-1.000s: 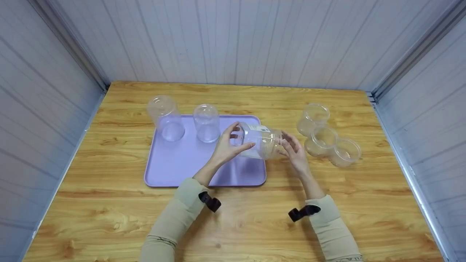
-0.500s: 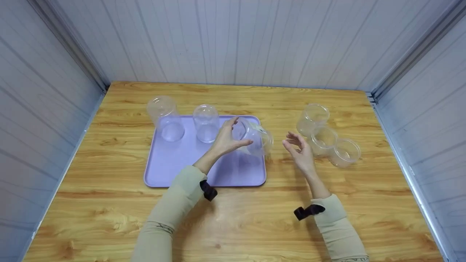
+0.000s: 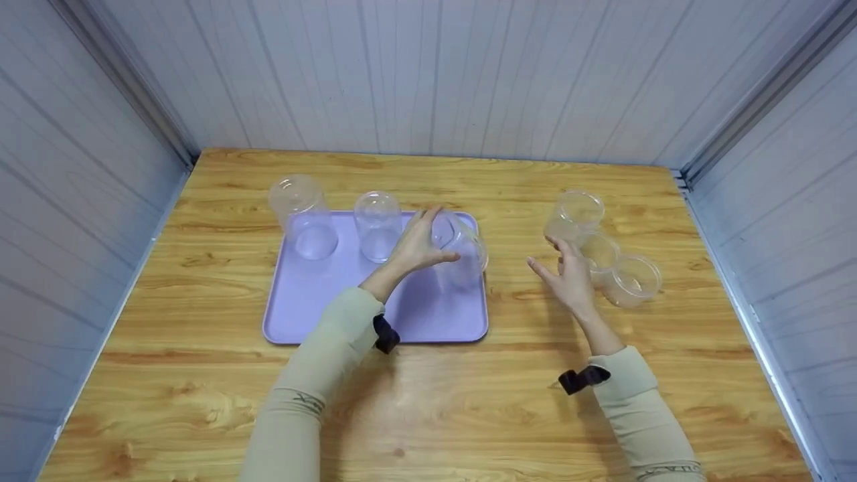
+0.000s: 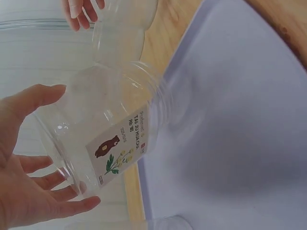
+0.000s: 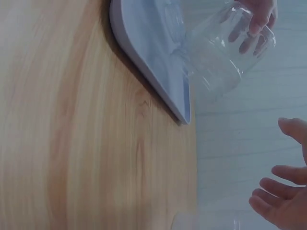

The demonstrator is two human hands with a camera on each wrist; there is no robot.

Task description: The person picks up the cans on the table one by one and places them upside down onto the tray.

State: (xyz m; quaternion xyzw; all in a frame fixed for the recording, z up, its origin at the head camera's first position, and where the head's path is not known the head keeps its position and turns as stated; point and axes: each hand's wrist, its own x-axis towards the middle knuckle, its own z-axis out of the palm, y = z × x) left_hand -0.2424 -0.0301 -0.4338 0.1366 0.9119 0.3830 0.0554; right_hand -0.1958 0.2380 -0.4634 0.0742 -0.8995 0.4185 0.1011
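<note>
My left hand [image 3: 416, 246] grips a clear plastic jar [image 3: 462, 251] near its base, above the right part of a purple tray [image 3: 315, 314]. The jar is tilted, its threaded mouth pointing down toward the tray in the left wrist view. A label [image 4: 120, 148] with a brown bear and yellow flowers shows on its side. Two more clear jars, the left one [image 3: 308, 221] and the middle one [image 3: 379, 227], stand on the tray. My right hand [image 3: 568, 278] holds nothing, fingers spread, beside three clear jars, the nearest [image 3: 600, 254] partly hidden behind it.
The other two jars in the right group, the back one [image 3: 577, 214] and the front one [image 3: 633, 280], stand close to the nearest on the wooden table [image 3: 428, 408]. White panel walls [image 3: 428, 73] enclose the table at the back and sides.
My right hand has let go of the jar's mouth end and moved right toward the jar group. My left hand has tipped the jar mouth-down, slightly left, over the tray.
</note>
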